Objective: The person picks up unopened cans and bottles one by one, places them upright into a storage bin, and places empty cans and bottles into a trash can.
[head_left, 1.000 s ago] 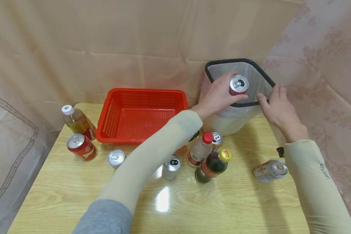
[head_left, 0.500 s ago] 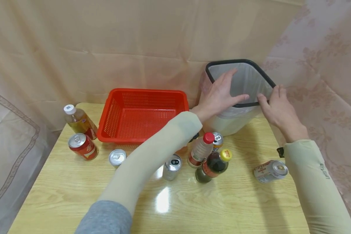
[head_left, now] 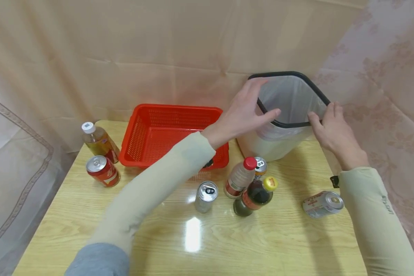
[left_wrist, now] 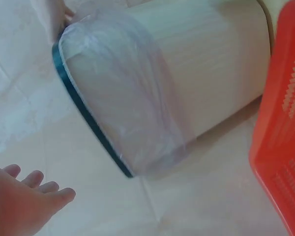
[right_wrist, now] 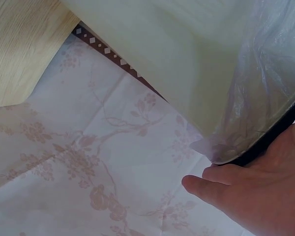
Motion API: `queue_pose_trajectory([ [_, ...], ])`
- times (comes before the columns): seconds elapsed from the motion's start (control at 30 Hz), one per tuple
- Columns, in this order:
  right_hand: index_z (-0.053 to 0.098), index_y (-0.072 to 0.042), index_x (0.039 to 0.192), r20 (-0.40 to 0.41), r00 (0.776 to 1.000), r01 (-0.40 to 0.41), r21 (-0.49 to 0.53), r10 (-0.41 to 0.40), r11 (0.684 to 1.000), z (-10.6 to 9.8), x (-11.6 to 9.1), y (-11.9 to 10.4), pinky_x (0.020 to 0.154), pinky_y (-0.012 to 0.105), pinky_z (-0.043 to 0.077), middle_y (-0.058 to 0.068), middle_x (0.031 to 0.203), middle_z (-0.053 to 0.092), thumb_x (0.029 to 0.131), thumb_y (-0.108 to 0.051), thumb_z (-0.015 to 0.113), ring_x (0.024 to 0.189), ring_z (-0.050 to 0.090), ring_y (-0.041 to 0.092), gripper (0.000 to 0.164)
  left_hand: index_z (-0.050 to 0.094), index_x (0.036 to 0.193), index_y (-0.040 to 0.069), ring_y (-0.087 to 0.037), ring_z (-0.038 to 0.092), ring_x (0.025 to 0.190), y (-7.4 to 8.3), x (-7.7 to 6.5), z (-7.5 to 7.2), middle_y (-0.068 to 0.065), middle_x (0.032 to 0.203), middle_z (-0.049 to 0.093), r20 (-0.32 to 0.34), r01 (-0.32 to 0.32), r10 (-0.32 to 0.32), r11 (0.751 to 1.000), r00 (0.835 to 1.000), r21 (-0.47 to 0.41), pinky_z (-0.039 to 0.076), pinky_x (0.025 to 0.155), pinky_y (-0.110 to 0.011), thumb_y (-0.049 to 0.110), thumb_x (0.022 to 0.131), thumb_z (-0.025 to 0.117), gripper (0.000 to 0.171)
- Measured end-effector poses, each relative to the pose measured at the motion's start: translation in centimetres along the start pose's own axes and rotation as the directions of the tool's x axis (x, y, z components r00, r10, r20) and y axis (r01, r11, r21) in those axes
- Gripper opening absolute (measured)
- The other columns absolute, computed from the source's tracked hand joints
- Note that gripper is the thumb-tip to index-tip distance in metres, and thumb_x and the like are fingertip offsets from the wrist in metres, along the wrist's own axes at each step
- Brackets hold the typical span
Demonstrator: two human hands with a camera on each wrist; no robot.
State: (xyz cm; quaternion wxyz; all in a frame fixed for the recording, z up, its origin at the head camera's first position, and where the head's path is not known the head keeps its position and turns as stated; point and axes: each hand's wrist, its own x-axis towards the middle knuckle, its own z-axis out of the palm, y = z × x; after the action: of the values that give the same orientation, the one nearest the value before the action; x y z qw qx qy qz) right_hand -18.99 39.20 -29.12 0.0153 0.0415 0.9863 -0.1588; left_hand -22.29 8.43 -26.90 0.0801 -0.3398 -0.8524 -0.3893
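A cream trash bin [head_left: 265,143] with a black rim and a clear plastic liner stands at the table's back right. My left hand [head_left: 243,111] is beside its left rim, thumb and fingers spread, holding nothing. In the left wrist view that hand [left_wrist: 24,201] is apart from the rim. My right hand [head_left: 336,132] grips the bin's front right corner, thumb on the inner side and fingers outside. The right wrist view has this hand [right_wrist: 270,191] at the rim over the liner. The bin's bottom is hidden.
A red plastic basket [head_left: 172,109] is left of the bin. Before it stand a silver can [head_left: 206,197], a red-capped bottle [head_left: 239,178], a yellow-capped cola bottle [head_left: 253,199] and another can [head_left: 260,165]. A white can [head_left: 322,204] is at right; a red can [head_left: 102,171] and tea-coloured bottle [head_left: 101,143] at left.
The red can in my left hand was let go over the bin and is out of sight. That hand has then drawn back leftward. My right hand keeps its grip on the rim.
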Motion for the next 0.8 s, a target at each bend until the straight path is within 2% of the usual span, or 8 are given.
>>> queue_pose_trajectory([
  [0.23, -0.021, 0.011, 0.153, -0.004, 1.0, 0.001, -0.001, -0.001, 1.0, 0.0, -0.1, 0.3, 0.117, 0.073, 0.01, 0.032, 0.162, -0.027, 0.106, -0.061, 0.014, 0.148, -0.004, 0.061, 0.093, 0.032, 0.161, 0.018, -0.008, 0.031, 0.148, -1.3, -3.0, -2.2, 0.003, 0.166, 0.032, 0.0, 0.043, -0.043, 0.998, 0.999, -0.049, 0.031, 0.12, -0.028, 0.05, 0.095, 0.067, 0.081],
  [0.4, -0.021, 0.01, 0.154, -0.001, 1.0, -0.001, -0.001, 0.001, 1.0, -0.2, 0.0, 0.5, 0.118, 0.072, 0.009, 0.031, 0.162, -0.028, 0.105, -0.062, 0.014, 0.148, -0.006, 0.06, 0.094, 0.031, 0.161, 0.019, -0.009, 0.031, 0.149, -2.2, -4.9, -3.8, 0.003, 0.165, 0.033, -0.027, 0.073, -0.074, 0.997, 0.997, -0.019, 0.032, 0.12, -0.031, 0.051, 0.095, 0.067, 0.082],
  [0.67, -0.023, 0.01, 0.153, 0.013, 1.0, 0.0, 0.015, 0.0, 1.0, -0.6, -0.1, 1.1, 0.118, 0.072, 0.006, 0.03, 0.16, -0.031, 0.106, -0.062, 0.014, 0.148, -0.01, 0.06, 0.093, 0.028, 0.163, 0.021, -0.009, 0.026, 0.152, -3.2, -7.3, -5.3, 0.006, 0.168, 0.027, -0.011, 0.098, -0.098, 0.995, 0.995, -0.005, 0.033, 0.121, -0.035, 0.053, 0.095, 0.066, 0.085],
  [0.8, -0.023, 0.01, 0.153, 0.014, 1.0, -0.001, 0.011, 0.001, 1.0, -0.6, 0.0, 1.1, 0.117, 0.072, 0.007, 0.03, 0.16, -0.031, 0.106, -0.062, 0.013, 0.148, -0.009, 0.06, 0.093, 0.029, 0.163, 0.02, -0.01, 0.027, 0.151, -4.4, -8.7, -6.0, 0.004, 0.167, 0.029, -0.044, 0.1, -0.1, 0.995, 0.994, -0.002, 0.033, 0.121, -0.038, 0.053, 0.095, 0.066, 0.084],
])
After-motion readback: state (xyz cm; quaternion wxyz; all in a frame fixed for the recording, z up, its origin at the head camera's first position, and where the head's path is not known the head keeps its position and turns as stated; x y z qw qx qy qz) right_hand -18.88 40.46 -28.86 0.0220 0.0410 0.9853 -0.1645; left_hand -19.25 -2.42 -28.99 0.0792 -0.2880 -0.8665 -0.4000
